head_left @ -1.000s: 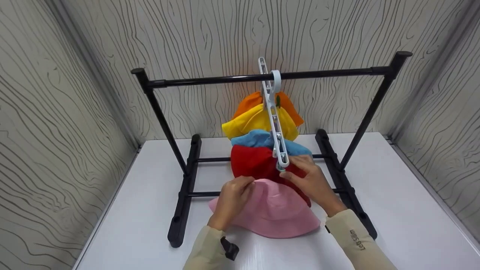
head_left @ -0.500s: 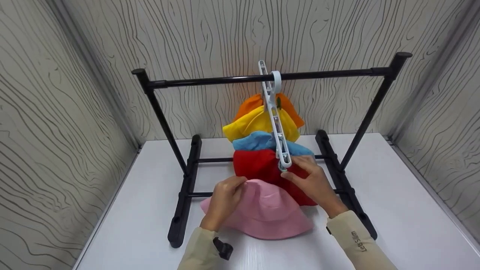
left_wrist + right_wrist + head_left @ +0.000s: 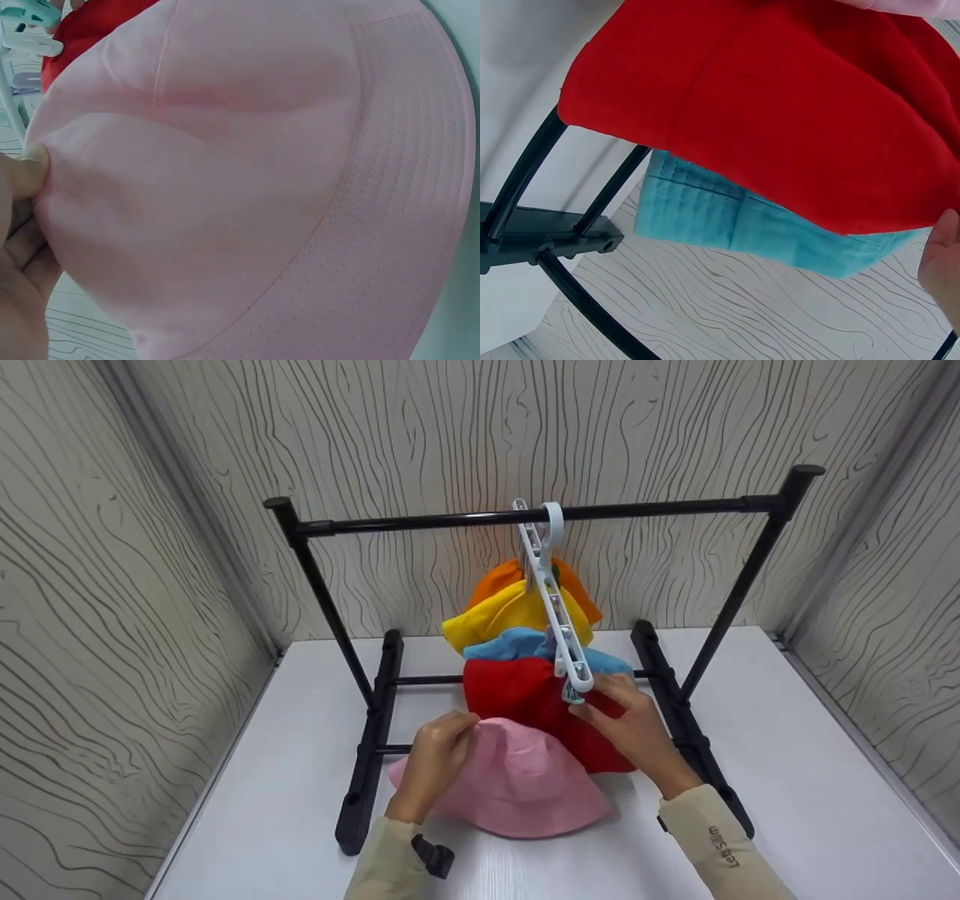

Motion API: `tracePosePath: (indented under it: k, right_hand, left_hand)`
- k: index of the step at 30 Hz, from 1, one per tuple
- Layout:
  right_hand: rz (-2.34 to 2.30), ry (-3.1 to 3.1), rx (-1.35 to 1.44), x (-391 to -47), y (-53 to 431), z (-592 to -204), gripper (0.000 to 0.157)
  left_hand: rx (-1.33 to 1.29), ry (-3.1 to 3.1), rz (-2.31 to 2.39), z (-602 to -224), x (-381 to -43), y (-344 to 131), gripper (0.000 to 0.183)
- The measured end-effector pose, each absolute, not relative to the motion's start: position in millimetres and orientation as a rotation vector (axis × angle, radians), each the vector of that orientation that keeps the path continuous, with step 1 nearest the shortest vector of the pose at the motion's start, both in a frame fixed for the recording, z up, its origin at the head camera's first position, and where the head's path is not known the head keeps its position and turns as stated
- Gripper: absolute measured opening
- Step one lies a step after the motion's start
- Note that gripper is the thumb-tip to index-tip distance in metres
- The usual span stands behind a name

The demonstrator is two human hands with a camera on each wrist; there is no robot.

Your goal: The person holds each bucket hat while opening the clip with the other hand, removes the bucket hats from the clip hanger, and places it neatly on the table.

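My left hand [image 3: 435, 761] pinches the top edge of a pink bucket hat [image 3: 525, 780], whose brim hangs toward the front. The left wrist view shows the thumb on the crown of this pink hat [image 3: 225, 150]. My right hand [image 3: 634, 727] pinches a pale teal clip [image 3: 573, 693] at the near end of a white clip hanger [image 3: 559, 615]. Behind the pink hat hangs a red hat [image 3: 502, 690], and the right fingers are close beside it. Farther back along the hanger are a light blue hat [image 3: 510, 645], a yellow hat [image 3: 510, 611] and an orange hat [image 3: 495, 581].
The hanger's hook sits over the top bar [image 3: 450, 520] of a black rack. Its feet [image 3: 360, 802] stand on a white table [image 3: 270, 780]. Wood-patterned panels [image 3: 420, 435] close off the back and both sides.
My left hand has moved left with the pink hat, uncovering more of the red hat. The hanger's near end and my right hand have shifted slightly right; its far end has dipped.
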State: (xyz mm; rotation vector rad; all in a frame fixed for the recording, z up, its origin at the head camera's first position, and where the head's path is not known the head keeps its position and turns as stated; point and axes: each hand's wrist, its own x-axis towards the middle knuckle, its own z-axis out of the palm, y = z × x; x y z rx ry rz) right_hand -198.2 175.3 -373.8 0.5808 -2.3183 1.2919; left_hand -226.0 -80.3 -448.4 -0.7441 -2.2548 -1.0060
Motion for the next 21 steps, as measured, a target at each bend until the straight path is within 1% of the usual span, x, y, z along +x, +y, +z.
tracePosePath:
  k: [7,15,21]
  right_hand:
    - [1.217,-2.261,0.584,-200,177,-378,0.040]
    - [1.274,-2.234,0.574,-216,192,-403,0.036]
    - [1.300,-2.245,0.538,-215,197,-404,0.034]
  left_hand:
    - [-0.753,-2.243,-1.023,-446,-225,-88,0.010]
    - [-0.756,-2.221,-1.035,-441,-224,-94,0.012]
    - [-0.713,-2.272,-1.049,-435,-222,-100,0.013]
